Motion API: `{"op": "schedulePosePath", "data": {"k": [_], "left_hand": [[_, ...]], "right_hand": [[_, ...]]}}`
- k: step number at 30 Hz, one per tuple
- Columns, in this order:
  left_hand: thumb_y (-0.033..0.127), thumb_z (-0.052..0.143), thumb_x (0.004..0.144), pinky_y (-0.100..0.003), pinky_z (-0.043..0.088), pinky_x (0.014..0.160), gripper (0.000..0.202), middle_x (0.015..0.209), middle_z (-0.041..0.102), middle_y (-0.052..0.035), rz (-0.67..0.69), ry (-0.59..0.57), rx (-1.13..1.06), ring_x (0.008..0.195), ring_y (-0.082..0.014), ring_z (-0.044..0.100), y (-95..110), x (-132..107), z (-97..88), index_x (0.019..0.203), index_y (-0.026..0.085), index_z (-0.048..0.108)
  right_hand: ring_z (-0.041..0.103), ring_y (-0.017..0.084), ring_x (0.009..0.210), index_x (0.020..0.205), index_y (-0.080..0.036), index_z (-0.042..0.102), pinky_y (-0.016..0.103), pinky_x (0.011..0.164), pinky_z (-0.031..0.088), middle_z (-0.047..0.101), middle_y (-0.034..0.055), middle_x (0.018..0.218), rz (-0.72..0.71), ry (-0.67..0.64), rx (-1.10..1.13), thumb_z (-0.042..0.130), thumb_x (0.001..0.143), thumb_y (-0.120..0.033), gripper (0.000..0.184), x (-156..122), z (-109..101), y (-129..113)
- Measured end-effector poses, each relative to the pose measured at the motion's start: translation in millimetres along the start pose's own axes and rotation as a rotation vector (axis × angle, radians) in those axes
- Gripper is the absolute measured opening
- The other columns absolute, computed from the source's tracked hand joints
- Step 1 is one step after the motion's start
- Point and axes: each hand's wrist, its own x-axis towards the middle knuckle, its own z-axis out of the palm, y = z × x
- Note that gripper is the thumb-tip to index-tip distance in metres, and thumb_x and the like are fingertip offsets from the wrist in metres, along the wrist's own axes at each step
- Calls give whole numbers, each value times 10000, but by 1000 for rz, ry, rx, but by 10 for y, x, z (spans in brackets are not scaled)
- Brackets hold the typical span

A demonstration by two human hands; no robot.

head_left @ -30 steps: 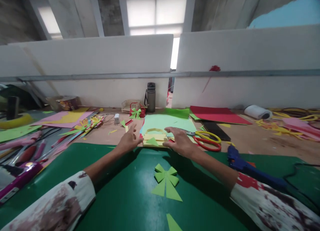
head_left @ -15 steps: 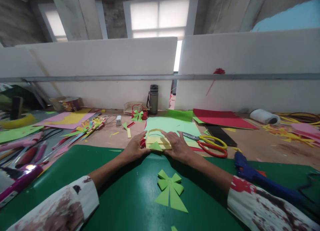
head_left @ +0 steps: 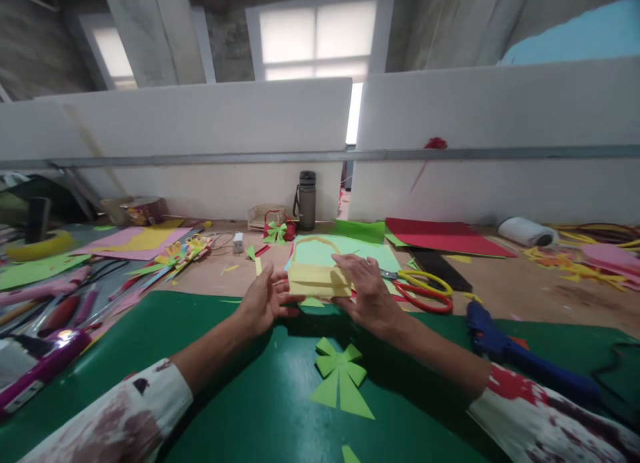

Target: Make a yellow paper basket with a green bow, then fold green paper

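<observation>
A small pale yellow paper basket (head_left: pixel 320 281) with a thin arched handle is at the middle of the worktop. My right hand (head_left: pixel 369 293) grips its right end, fingers over the top and thumb lower down. At the left end, my left hand (head_left: pixel 264 299) has its fingers spread, the tips beside or lightly touching the basket. Just under the basket's front edge a green paper piece (head_left: pixel 313 302) shows in part. Closer to me, a light green paper bow (head_left: pixel 340 371) lies on the dark green mat (head_left: pixel 240 396).
Scissors (head_left: pixel 425 289) with red and yellow handles lie right of my right hand. Beyond them is a blue glue gun (head_left: pixel 505 349). A bottle (head_left: pixel 307 201) and a red basket with a green bow (head_left: pixel 277 229) stand behind. Tools and paper flowers (head_left: pixel 193 248) crowd the left.
The yellow basket has tilted and shifted slightly right, so its plain yellow face shows. My left hand's fingers have loosened and spread, and my right hand has moved right with the basket.
</observation>
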Motion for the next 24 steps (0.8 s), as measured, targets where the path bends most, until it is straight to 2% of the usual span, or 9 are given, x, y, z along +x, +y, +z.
{"op": "schedulePosePath", "data": {"k": [2,4,7,10,13,16,20,24], "left_hand": [[628,243,858,-380,531,529,668,933,652,-204,-114,-142,-62,765,-300,679,36,-26,21,1113,79,526],[631,305,842,-357,530,508,651,927,666,-191,-219,-278,-179,766,-305,681,62,-60,44,1097,90,564],[591,351,849,-334,541,486,613,998,669,-178,-402,-495,-415,791,-305,683,57,-106,84,1180,114,549],[598,316,868,-343,551,465,650,1024,668,-198,-479,-602,-535,808,-317,683,17,-140,121,1246,109,516],[704,305,832,-363,567,483,757,1074,658,-206,-403,-601,-612,836,-335,683,-16,-166,143,1289,130,489],[785,375,750,-372,579,506,863,1141,628,-222,-317,-560,-646,837,-345,686,-41,-189,163,1302,129,474],[664,511,776,-293,561,441,728,1006,672,-170,-333,-393,-637,704,-285,706,-68,-216,225,1288,149,457],[530,491,852,-230,515,367,548,823,669,-108,-429,-215,-599,575,-234,693,-29,-244,299,1235,138,474]], "right_hand": [[485,297,1179,1359,-176,386,483,971,312,612,136,1214,-32,-15,39,547,807,-210,575,-49,-25,-6],[473,293,1200,1347,-186,396,495,1004,274,630,120,1193,-66,-24,75,544,812,-192,555,-104,-54,-7],[457,295,1223,1344,-185,398,523,1045,204,623,124,1211,-109,-28,114,551,814,-184,552,-166,-92,-3],[459,283,1225,1359,-200,377,515,1057,191,635,111,1195,-107,-22,141,559,817,-198,572,-181,-108,1],[472,284,1208,1360,-199,360,521,1050,186,645,104,1175,-100,6,118,555,814,-187,580,-172,-101,3],[477,294,1194,1359,-181,349,533,1040,180,613,127,1225,-99,24,44,545,797,-151,595,-171,-86,3],[452,297,1210,1359,-172,347,558,1049,133,620,119,1212,-127,33,-47,536,821,-136,571,-196,-64,-10],[404,297,1249,1361,-171,365,590,1065,64,626,92,1201,-219,38,-112,497,816,-61,572,-222,-38,-26]]}}
